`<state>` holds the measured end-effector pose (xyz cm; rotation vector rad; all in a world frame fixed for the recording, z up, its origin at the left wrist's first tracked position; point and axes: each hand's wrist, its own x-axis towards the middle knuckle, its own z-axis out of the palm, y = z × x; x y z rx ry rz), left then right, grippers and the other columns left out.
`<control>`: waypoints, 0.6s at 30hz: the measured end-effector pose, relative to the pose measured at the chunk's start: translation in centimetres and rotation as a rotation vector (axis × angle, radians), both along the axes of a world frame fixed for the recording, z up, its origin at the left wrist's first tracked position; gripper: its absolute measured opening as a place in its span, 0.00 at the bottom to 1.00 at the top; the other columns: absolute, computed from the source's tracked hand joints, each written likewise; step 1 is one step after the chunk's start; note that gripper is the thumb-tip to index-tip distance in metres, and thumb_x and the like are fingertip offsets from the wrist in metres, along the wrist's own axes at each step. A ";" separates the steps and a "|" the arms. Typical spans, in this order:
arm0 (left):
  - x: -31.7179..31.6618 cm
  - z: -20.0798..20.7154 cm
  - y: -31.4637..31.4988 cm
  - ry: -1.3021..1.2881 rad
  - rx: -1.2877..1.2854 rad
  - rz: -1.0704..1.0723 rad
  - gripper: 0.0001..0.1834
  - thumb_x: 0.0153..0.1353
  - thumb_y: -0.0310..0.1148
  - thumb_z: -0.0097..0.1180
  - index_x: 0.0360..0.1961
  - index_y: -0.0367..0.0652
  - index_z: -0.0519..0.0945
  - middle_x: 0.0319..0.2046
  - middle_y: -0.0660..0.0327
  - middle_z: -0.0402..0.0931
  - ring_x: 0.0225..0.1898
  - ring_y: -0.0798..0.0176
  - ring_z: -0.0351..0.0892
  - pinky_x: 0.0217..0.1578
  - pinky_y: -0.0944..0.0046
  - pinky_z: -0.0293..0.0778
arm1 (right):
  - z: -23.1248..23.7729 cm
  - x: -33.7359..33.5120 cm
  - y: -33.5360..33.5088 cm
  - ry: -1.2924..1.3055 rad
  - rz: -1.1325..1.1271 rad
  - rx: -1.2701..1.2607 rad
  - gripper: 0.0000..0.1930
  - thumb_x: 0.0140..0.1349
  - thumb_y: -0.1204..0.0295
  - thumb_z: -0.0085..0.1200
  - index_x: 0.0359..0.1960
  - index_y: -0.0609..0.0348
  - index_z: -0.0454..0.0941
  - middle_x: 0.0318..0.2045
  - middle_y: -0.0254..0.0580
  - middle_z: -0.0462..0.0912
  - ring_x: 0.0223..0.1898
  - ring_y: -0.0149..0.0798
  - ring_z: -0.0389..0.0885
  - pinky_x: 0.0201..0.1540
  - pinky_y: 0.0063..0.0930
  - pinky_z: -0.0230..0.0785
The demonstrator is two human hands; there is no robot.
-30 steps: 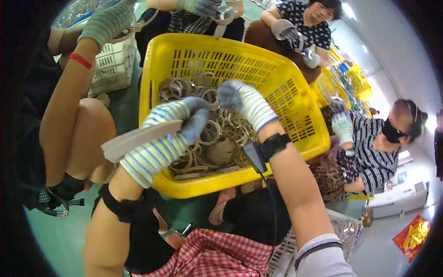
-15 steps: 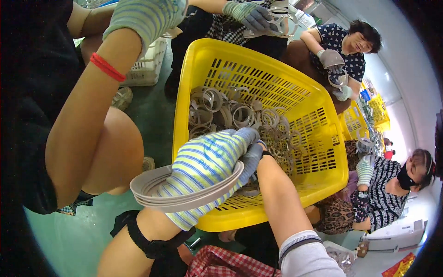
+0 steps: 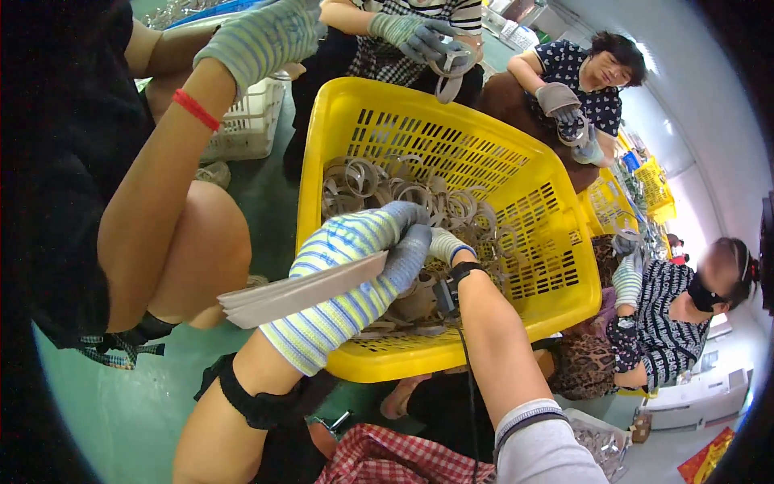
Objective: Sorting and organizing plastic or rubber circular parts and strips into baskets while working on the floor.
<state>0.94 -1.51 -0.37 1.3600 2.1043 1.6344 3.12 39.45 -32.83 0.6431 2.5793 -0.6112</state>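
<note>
My left hand, in a striped glove with grey fingertips, is over the near part of a yellow basket. Its fingers are bent and closed, and what they grip is hidden. A stack of several pale grey rings hangs round this hand, seen almost edge-on. My right hand, also gloved, is just beyond the left fingers and mostly covered by them. Its fingers do not show. Many loose pale rings and curved pieces lie in the basket under both hands.
Co-workers sit close around the basket. One gloved hand is at the upper left; another holds a ring part over the far rim. A white crate stands beyond the left co-worker's knee. A dark cable hangs by my right forearm.
The stack of rings has tipped from an open oval to nearly edge-on. My right glove's cuff has come into view beside the left fingers. The far co-worker's ring part has come down toward the rim.
</note>
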 end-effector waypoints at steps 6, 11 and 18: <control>-0.1 -1.1 -2.1 0.017 -0.106 0.037 0.11 0.60 0.29 0.51 0.42 0.35 0.78 0.27 0.49 0.79 0.31 0.54 0.82 0.33 0.61 0.75 | 0.9 -1.2 -5.0 -0.161 0.245 -0.086 0.27 0.51 0.54 0.59 0.51 0.53 0.75 0.52 0.44 0.78 0.53 0.46 0.73 0.55 0.35 0.64; -0.7 -1.2 -1.5 -0.024 -0.035 0.036 0.11 0.60 0.29 0.51 0.42 0.36 0.78 0.26 0.49 0.78 0.28 0.53 0.80 0.32 0.61 0.74 | -5.0 0.7 -2.0 -0.143 -0.093 -0.213 0.25 0.57 0.54 0.50 0.52 0.56 0.74 0.54 0.46 0.75 0.54 0.47 0.71 0.58 0.38 0.59; -1.3 -0.8 -2.4 -0.085 -0.178 0.116 0.12 0.60 0.30 0.51 0.42 0.36 0.78 0.27 0.49 0.78 0.29 0.53 0.80 0.32 0.61 0.74 | -1.9 -0.2 -11.4 -0.304 -0.216 -0.394 0.21 0.61 0.59 0.44 0.50 0.59 0.75 0.51 0.46 0.77 0.49 0.48 0.75 0.52 0.39 0.65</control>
